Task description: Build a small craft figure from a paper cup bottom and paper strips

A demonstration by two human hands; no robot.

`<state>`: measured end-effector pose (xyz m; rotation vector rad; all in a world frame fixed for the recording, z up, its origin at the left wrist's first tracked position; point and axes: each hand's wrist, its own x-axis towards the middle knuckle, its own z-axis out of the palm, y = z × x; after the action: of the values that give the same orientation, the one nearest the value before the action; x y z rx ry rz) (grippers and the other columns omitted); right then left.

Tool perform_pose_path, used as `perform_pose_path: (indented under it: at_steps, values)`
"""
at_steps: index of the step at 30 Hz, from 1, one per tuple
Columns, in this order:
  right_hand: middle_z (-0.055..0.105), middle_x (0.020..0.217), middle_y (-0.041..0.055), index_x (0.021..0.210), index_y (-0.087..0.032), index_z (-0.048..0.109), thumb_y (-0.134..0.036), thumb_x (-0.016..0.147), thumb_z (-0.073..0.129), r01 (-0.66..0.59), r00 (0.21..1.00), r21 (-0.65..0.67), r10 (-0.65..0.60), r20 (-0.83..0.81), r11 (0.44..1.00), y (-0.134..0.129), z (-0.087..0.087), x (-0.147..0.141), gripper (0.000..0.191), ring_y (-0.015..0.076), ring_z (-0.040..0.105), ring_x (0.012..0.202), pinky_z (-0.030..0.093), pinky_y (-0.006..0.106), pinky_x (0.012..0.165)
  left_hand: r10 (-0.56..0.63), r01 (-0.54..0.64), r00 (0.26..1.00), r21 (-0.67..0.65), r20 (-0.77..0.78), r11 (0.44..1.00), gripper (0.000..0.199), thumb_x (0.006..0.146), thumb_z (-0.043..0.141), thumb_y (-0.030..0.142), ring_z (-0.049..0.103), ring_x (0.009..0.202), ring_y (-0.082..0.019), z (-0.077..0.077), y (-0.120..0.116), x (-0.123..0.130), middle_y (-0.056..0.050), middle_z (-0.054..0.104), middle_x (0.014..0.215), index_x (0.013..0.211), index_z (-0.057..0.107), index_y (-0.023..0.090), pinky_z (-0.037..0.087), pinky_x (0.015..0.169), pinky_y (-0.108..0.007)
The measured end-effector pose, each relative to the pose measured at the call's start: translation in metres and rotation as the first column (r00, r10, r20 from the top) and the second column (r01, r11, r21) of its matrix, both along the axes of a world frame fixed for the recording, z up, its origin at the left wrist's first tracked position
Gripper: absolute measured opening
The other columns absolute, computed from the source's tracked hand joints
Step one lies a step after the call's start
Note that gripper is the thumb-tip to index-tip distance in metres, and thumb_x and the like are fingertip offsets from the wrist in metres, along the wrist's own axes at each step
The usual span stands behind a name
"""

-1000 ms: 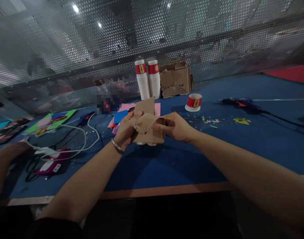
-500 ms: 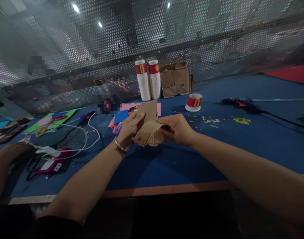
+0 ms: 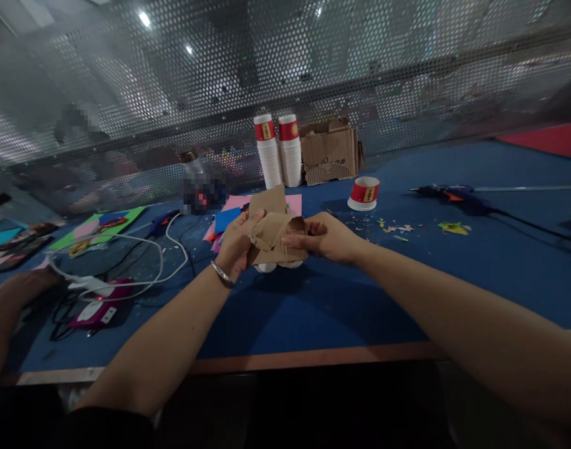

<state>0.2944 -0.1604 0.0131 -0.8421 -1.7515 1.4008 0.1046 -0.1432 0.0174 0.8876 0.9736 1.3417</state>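
Observation:
Between my hands, above the blue table, is a piece of brown cardboard (image 3: 268, 201) with a torn, curled layer across its lower part. My left hand (image 3: 239, 244) grips its left side, thumb on top; a bracelet circles that wrist. My right hand (image 3: 330, 238) pinches the curled flap at the right, thumb and fingers closed on it. Small white round shapes (image 3: 265, 267) show under the lower edge; what they are is mostly hidden. Behind the cardboard lie coloured papers (image 3: 227, 219), partly covered by my left hand.
Two stacks of paper cups (image 3: 270, 159) stand by a cardboard box (image 3: 330, 154) at the mesh screen. A single cup (image 3: 363, 193), paper scraps and a glue gun (image 3: 454, 194) lie right. Left are a purple power strip (image 3: 103, 305), looping cables and another person's hand (image 3: 28, 287).
The curled flap has been turned over to the right and lies flatter. My right hand has shifted slightly left, and white round shapes now show under the cardboard.

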Motion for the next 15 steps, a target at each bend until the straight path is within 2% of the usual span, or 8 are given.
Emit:
perform_pose_path:
  at_steps: [3, 6, 10, 15]
  values:
    - [0.039, 0.055, -0.0073, 0.063, -0.019, 0.055, -0.055, 0.071, 0.086, -0.011, 0.998, -0.006, 0.01, -0.06, 1.0, 0.0, -0.002, -0.002, 0.049, 0.0072, 0.031, 0.052, 0.024, 0.026, 0.05, -0.015, 0.015, 1.0, -0.025, -0.007, 1.0, 0.008, 0.088, 0.071, 0.019, 0.063, 0.053, -0.014, 0.0, 0.001, 0.001, -0.001, 0.071, 0.068, 0.093, 0.067, 0.013, 0.055, 0.059, -0.027]
    - [0.042, 0.06, -0.0045, 0.063, -0.019, 0.056, -0.054, 0.072, 0.084, 0.02, 0.996, 0.073, -0.013, -0.091, 0.997, -0.002, -0.003, -0.005, 0.046, 0.0099, 0.037, 0.059, 0.031, 0.027, 0.055, -0.044, 0.043, 0.999, -0.029, -0.024, 0.999, 0.004, 0.094, 0.065, 0.017, 0.065, 0.055, -0.015, 0.001, 0.003, 0.002, -0.003, 0.073, 0.071, 0.094, 0.067, 0.013, 0.055, 0.06, -0.028]
    - [0.047, 0.067, -0.0011, 0.068, -0.019, 0.058, -0.054, 0.077, 0.076, 0.073, 0.995, 0.161, -0.061, -0.075, 0.984, -0.006, -0.005, -0.006, 0.04, 0.0133, 0.043, 0.066, 0.037, 0.03, 0.061, -0.073, 0.072, 0.997, -0.031, -0.034, 0.997, 0.01, 0.098, 0.061, 0.017, 0.07, 0.065, -0.018, 0.001, 0.008, 0.001, -0.006, 0.076, 0.076, 0.095, 0.069, 0.012, 0.057, 0.068, -0.031]
    - [0.04, 0.064, -0.0019, 0.063, -0.021, 0.047, -0.05, 0.084, 0.063, 0.123, 0.992, 0.326, -0.129, -0.002, 0.937, -0.007, -0.012, -0.007, 0.039, 0.0124, 0.038, 0.063, 0.032, 0.028, 0.058, -0.136, 0.136, 0.991, -0.042, 0.015, 0.99, 0.007, 0.095, 0.067, 0.017, 0.069, 0.066, -0.017, -0.006, 0.016, -0.004, -0.005, 0.077, 0.075, 0.095, 0.072, 0.013, 0.056, 0.069, -0.029]
